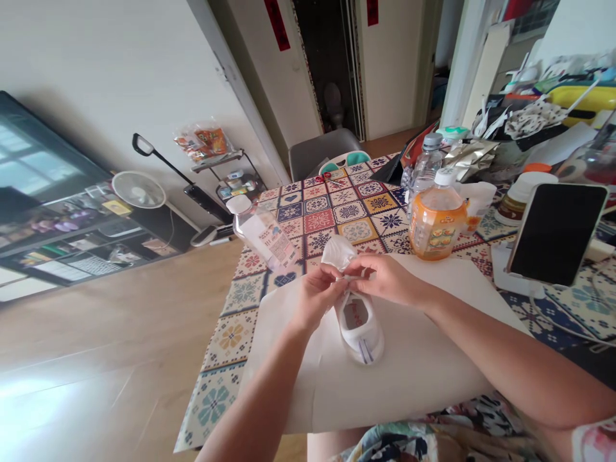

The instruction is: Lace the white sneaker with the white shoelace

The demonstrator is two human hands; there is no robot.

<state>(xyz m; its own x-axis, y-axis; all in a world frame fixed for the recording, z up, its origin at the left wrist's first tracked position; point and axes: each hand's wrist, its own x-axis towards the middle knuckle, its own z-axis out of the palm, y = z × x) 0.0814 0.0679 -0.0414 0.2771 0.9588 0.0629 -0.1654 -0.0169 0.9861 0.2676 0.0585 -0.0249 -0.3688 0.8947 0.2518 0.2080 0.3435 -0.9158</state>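
Observation:
A white shoe point(364, 346) rests on a large white sheet point(409, 385), its heel toward me and its toe pointing away. Red marks show on the insole and blue stripes on the heel. Over the front of the shoe, my left hand point(317, 292) and my right hand point(382, 277) meet, fingers pinched on the white shoelace point(345, 278). The lace forms a small loop or knot between the fingertips; its exact shape is partly hidden. The shoe's white toe point(339, 251) shows beyond my fingers.
A clear bottle point(264, 234) lies tilted at the table's left edge. An orange-labelled bottle point(437, 221) stands right of the sheet, a phone point(558, 234) on a stand farther right. Red-handled scissors point(328, 176) lie at the far end, near a grey chair point(317, 151).

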